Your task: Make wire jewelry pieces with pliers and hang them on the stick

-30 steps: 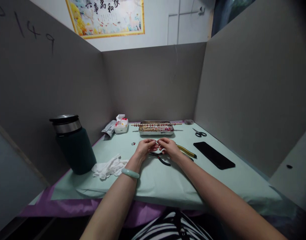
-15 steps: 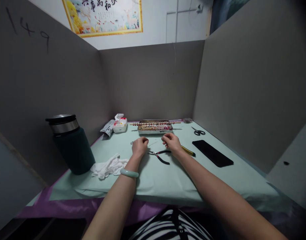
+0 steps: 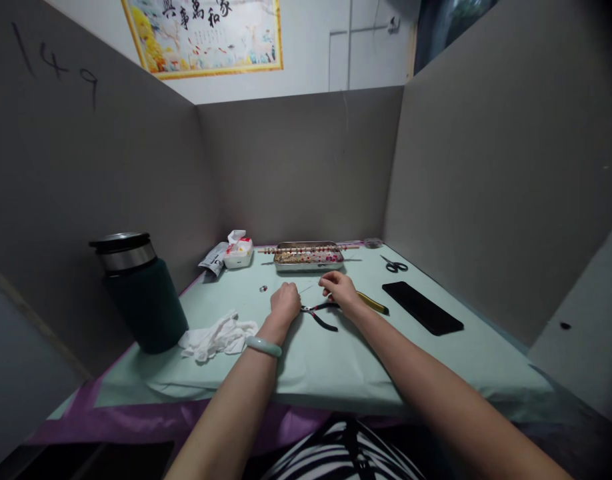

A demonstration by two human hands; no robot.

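My left hand (image 3: 286, 302), a pale green bangle (image 3: 264, 346) on its wrist, is closed at one end of a thin strand (image 3: 307, 289). Whether the strand is wire or thread I cannot tell. Across from it, my right hand (image 3: 339, 290) pinches at the strand's other end with thumb and forefinger. Black-handled pliers (image 3: 324, 324) lie spread on the cloth just below both hands, their jaws beside my left hand. A yellow-handled tool (image 3: 375, 303) is partly hidden behind my right wrist. Left of my left hand sits a small ring-like piece (image 3: 263, 289).
Behind the hands stands a metal tray (image 3: 309, 268) of beads, with a beaded rod (image 3: 331, 249) across it. Scissors (image 3: 396, 267) and a black phone-like slab (image 3: 422, 308) lie right. A dark green flask (image 3: 145, 303), crumpled tissue (image 3: 219, 337) and tissue pack (image 3: 239, 253) are left.
My left hand has shifted right and slightly down, towards the pliers, and turned its knuckles upward. The small ring-like piece is now fully uncovered. My right hand remains in a pinch.
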